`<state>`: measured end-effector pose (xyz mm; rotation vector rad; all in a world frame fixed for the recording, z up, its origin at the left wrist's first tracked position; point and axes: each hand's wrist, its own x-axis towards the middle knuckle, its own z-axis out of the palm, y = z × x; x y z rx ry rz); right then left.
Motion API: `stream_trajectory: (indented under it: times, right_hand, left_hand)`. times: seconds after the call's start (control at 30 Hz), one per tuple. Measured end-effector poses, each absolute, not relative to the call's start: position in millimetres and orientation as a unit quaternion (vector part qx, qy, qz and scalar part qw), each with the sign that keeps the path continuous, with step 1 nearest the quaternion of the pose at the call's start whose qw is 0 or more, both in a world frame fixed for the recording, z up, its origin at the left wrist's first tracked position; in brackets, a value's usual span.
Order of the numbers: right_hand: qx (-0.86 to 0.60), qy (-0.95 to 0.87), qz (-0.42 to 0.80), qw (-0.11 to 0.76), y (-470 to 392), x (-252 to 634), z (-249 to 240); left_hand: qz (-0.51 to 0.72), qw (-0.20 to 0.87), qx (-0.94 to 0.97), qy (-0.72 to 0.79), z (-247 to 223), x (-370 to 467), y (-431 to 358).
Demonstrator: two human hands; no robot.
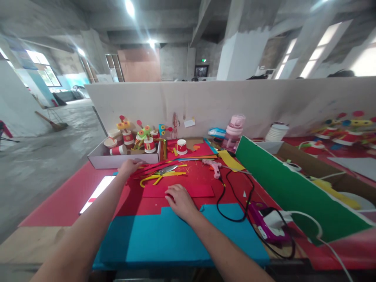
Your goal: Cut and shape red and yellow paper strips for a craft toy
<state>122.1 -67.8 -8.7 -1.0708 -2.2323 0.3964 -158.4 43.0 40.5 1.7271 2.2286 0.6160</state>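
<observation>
My left hand (129, 168) is at the near side of the white box, its fingers closed on the left ends of several red paper strips (149, 167). My right hand (178, 197) rests with its fingers apart on a folded red paper piece (201, 191) at the table's middle. Between and beyond my hands lie scissors (168, 170) with partly open blades and yellow strips (173, 173). A pink glue gun (216, 168) lies to the right of them. Behind the strips stands a red and white paper cup (181, 147).
A white box (126, 160) holds cup figures at the back left. A phone (96, 194) lies left. Blue sheets (176, 239) cover the near edge. A green-sided box (288, 188), purple power strip (266, 225) and cables occupy the right. A pink bottle (234, 131) stands behind.
</observation>
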Motion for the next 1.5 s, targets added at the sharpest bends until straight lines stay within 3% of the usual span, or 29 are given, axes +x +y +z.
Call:
stream_trajectory:
  times: [0.17, 0.3, 0.53, 0.87, 1.03, 1.13, 1.2, 1.27, 1.4, 1.5]
  right_hand:
    - [-0.404, -0.846, 0.15, 0.312, -66.9, 123.8, -10.5]
    - [-0.404, -0.85, 0.148, 0.305, -67.0, 123.6, -9.1]
    - [-0.407, -0.852, 0.148, 0.295, -68.4, 124.7, -6.8]
    - [-0.397, -0.853, 0.149, 0.306, -67.4, 123.5, -12.7]
    - [-0.386, -0.81, 0.221, 0.384, -63.9, 121.7, -5.0]
    - [-0.352, -0.683, 0.445, 0.46, -55.5, 112.6, 14.0]
    - [-0.314, -0.549, 0.633, 0.447, -47.5, 104.0, 25.2]
    - [-0.292, -0.434, 0.724, 0.45, -39.7, 96.3, 29.4]
    - [-0.294, -0.363, 0.712, 0.524, -30.8, 92.0, 18.5]
    - [-0.301, -0.397, 0.684, 0.533, -31.4, 96.2, 10.6]
  left_hand:
    - [0.077, 0.023, 0.635, 0.768, 46.1, -149.6, 44.4]
    - [0.057, -0.011, 0.672, 0.738, 47.6, -140.0, 37.7]
    - [0.09, -0.145, 0.776, 0.607, 59.7, -133.1, 17.0]
    - [0.166, -0.305, 0.725, 0.594, 97.7, -172.2, -19.8]
    - [0.254, -0.306, 0.683, 0.613, 99.6, -180.1, -52.4]
    - [0.281, -0.265, 0.697, 0.605, 77.4, -164.4, -72.5]
    - [0.271, -0.249, 0.713, 0.596, 58.7, -149.0, -82.6]
    - [0.258, -0.239, 0.725, 0.592, 42.6, -134.2, -89.2]
    - [0.236, -0.177, 0.771, 0.564, 26.1, -114.2, -94.3]
    - [0.246, -0.103, 0.775, 0.573, 23.2, -104.1, -95.9]
